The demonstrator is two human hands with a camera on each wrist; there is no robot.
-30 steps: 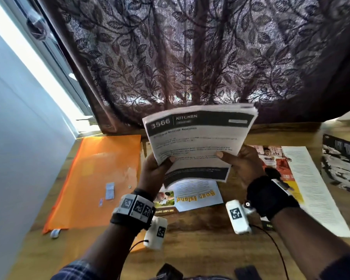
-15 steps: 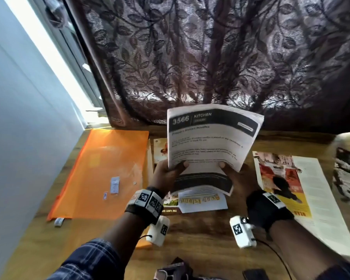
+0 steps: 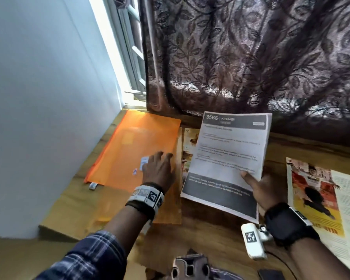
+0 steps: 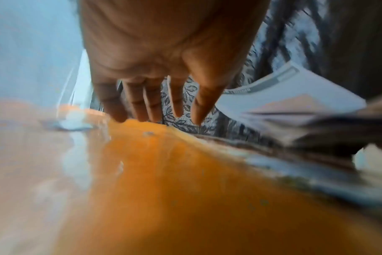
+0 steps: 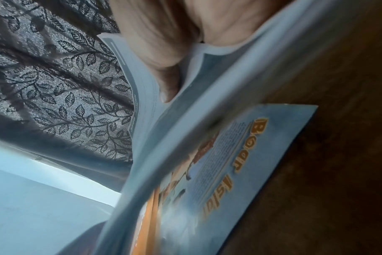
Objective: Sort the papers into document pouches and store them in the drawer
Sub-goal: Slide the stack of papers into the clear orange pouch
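1. L hand [image 3: 159, 171] over the orange pouch [image 3: 133, 150] on table [image 3: 210, 239], fingers [image 4: 177, 101] straight, slightly spread; contact w/ pouch unclear.
2. R hand [image 3: 268, 190] holds paper stack [image 3: 228, 158] at its lower right corner, thumb on top, fingers underneath.
3. Stack tilted up above a magazine [image 5: 240, 172], just right of pouch.

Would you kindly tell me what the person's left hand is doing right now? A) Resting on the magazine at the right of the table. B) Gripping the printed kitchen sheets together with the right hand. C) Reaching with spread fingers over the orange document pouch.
C: the left hand spreads over the orange document pouch; only the right hand holds the kitchen sheets.
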